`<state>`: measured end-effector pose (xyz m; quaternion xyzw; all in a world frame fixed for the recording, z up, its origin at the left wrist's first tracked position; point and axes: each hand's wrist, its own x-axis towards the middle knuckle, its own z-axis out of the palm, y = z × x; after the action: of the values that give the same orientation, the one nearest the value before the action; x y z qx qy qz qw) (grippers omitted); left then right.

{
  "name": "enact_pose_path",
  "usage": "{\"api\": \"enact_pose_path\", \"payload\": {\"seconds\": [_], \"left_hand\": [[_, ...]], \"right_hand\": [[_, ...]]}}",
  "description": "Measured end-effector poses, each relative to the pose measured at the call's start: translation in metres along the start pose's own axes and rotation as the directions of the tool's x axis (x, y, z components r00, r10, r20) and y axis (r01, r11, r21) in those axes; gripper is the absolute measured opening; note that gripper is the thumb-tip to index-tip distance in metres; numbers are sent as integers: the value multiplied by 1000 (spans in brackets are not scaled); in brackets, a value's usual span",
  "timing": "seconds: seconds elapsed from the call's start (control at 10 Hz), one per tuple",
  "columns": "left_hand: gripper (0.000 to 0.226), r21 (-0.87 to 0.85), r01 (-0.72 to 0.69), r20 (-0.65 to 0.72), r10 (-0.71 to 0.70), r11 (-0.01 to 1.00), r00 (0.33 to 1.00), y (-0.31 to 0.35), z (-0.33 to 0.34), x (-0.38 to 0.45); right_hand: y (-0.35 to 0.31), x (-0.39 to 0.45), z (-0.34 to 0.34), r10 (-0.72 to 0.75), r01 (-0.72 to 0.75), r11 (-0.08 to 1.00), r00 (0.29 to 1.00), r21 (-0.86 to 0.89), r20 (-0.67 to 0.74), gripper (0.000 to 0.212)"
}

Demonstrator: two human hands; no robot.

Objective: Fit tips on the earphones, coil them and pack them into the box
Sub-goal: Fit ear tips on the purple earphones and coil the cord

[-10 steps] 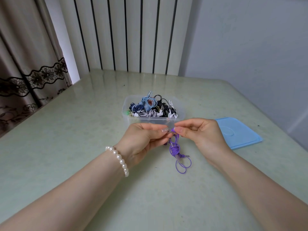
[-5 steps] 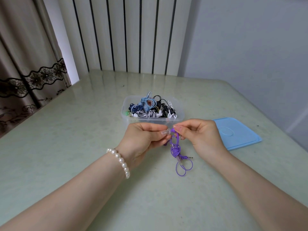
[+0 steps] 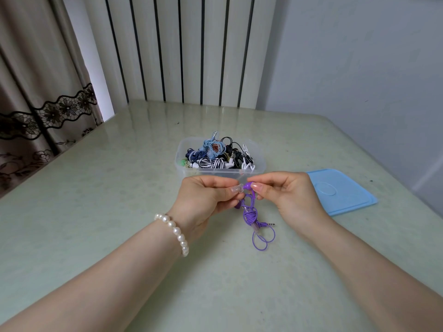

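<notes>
While both hands pinch purple earphones (image 3: 249,213) and a clear tip (image 3: 237,188), the box (image 3: 260,161) holds coiled earphones (image 3: 215,155).

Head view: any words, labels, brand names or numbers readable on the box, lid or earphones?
None can be read.
Clear box: no label shows.
Blue lid: only a raised oval, no lettering.
Purple earphones: no marking visible; any print is too small to tell.

Purple earphones (image 3: 250,215) (coiled, dangling), clear tip (image 3: 236,189), open box (image 3: 189,174)

Pearl bracelet (image 3: 174,232), lace-trimmed curtain (image 3: 36,97)
</notes>
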<state>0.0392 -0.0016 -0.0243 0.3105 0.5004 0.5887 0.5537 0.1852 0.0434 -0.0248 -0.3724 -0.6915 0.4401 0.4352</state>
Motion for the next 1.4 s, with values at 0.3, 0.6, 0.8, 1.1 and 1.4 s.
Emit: {"api": "enact_pose_path", "payload": {"seconds": [0.3, 0.6, 0.8, 1.1, 1.4], "left_hand": [[13, 1, -3, 19, 3, 1000, 1000, -1, 0, 0], [11, -4, -7, 44, 7, 1000, 999, -3, -1, 0], [12, 8, -9, 57, 8, 1000, 998, -5, 0, 1], [13, 6, -2, 67, 2, 1000, 998, -7, 1, 0], [11, -108, 53, 47, -48, 993, 998, -7, 2, 1]], "right_hand": [[-1, -1, 2, 11, -10, 1000, 1000, -18, 13, 18], [-2, -1, 2, 75, -74, 997, 996, -39, 46, 20], [-6, -1, 1, 138, -138, 990, 988, -2, 64, 20], [-4, -2, 7, 175, -175, 984, 984, 12, -14, 18], [-8, -3, 5, 225, -224, 968, 974, 113, 4, 15]]}}
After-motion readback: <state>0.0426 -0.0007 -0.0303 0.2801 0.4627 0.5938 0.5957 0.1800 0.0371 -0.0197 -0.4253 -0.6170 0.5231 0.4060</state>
